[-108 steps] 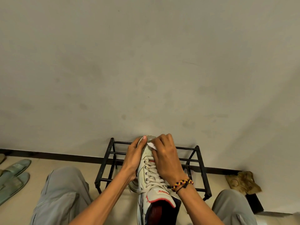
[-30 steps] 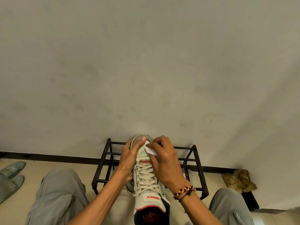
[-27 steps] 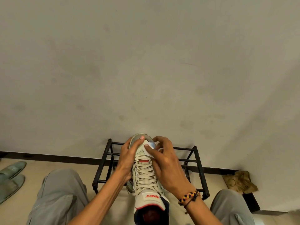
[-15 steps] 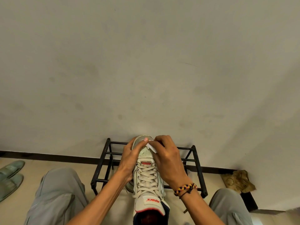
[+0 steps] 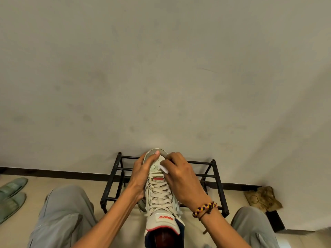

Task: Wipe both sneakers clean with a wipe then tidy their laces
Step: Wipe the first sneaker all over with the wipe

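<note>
A white high-top sneaker (image 5: 161, 197) with cream laces, a red tongue label and a navy collar is held toe-away between my knees, in front of the black rack. My left hand (image 5: 141, 174) grips its left side, thumb up on the toe cap. My right hand (image 5: 180, 178) pinches a small white wipe (image 5: 163, 167) and presses it on the right of the toe cap. Only this one sneaker is in view.
A low black metal shoe rack (image 5: 213, 178) stands against the grey wall behind the sneaker. Two green slippers (image 5: 10, 196) lie on the floor at the far left. A crumpled brown cloth (image 5: 263, 198) lies at the right by the skirting. My knees in grey trousers (image 5: 62, 217) flank the shoe.
My right hand has rubbed the wipe back and forth across the toe cap, and now sits slightly lower right on it. My left hand keeps the same hold.
</note>
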